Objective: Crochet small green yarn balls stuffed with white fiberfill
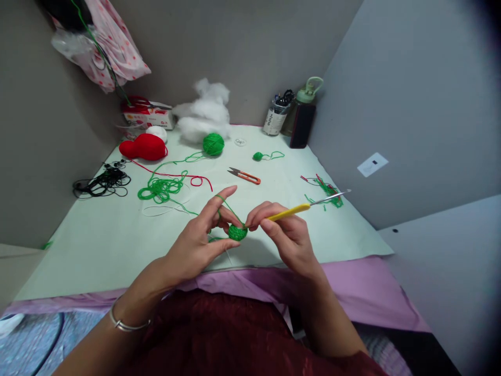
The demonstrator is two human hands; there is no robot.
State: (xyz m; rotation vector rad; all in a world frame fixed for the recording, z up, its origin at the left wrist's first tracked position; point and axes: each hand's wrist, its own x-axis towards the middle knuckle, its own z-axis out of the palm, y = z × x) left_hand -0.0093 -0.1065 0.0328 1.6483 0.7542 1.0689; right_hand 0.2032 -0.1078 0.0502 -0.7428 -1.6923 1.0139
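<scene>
My left hand [199, 237] pinches a small round green crochet piece [237, 233] between thumb and fingers. Green yarn runs from the piece up over the raised index finger. In my right hand [287, 232] is a crochet hook with a yellow handle [290, 212], its hooked end at the piece and a bare metal end pointing right. The fingers partly hide where hook and piece meet. A loose tangle of green yarn [161, 189] lies left of my hands, and a green yarn ball [213, 144] sits beyond them.
Thread snips [244, 176] lie ahead of my hands. Red yarn [144, 148], black cord [105, 180] and white stuffing [205, 112] are farther left and back. Yarn scraps [329, 191] lie right. A pen cup [275, 117], phone [302, 126] and bottle [307, 94] stand by the wall.
</scene>
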